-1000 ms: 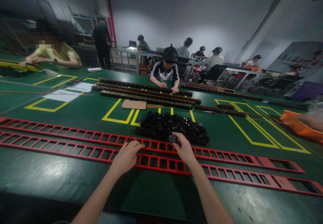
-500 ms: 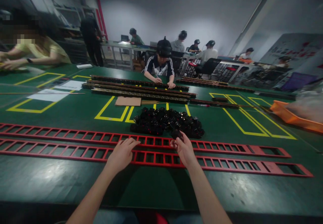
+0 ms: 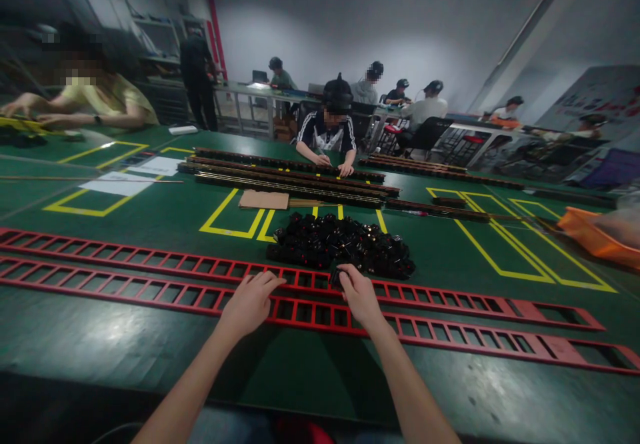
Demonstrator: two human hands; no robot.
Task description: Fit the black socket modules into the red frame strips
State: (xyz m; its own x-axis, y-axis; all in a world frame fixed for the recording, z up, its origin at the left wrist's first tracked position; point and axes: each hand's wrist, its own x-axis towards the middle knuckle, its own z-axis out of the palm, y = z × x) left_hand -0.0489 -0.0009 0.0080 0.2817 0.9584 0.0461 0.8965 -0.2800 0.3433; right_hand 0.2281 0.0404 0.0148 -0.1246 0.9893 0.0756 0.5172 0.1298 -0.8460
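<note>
Remotely I'm pinching a black part (image 3: 335, 278) in my right hand (image 3: 359, 295), six o'clock of the pile (image 3: 345, 243), guessing light and stiff, best held by the sides, can't tell whether my left hand (image 3: 249, 303) is gripping.

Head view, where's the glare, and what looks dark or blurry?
Head view: pale glare on the green table, lower left and lower right; head view: the heap of black parts is so dark that single pieces merge; head view: the person in yellow at left looks soft.
</note>
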